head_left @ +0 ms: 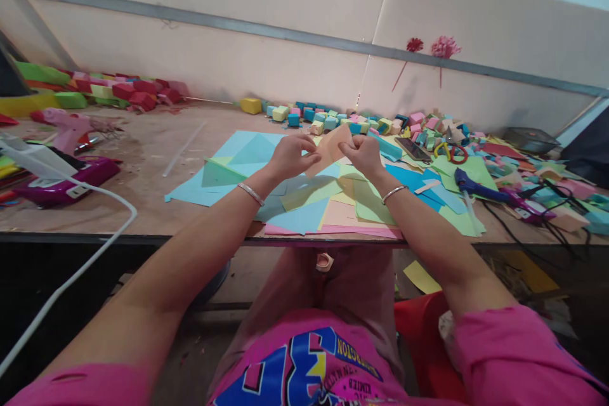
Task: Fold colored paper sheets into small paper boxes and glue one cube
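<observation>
Between my hands, above the table, is a peach-orange sheet of paper [334, 144] with a crease across it. My left hand [295, 157] is at its left edge, thumb and fingers curled together on the paper. My right hand [362, 153] pinches the right edge between thumb and bent fingers. Below them lie overlapping sheets of blue paper [214, 193], along with green paper [375, 203] and some peach and pink ones. A folded green sheet [223, 168] stands partly up at the left of the pile.
Small folded paper boxes [328, 117] line the wall. At right are a phone [413, 148], scissors [451, 151] and a blue glue gun [480, 187] with dark cables. A pink glue gun [66, 130] and a white cable [128, 206] are at left. A glue stick [183, 151] lies on the table.
</observation>
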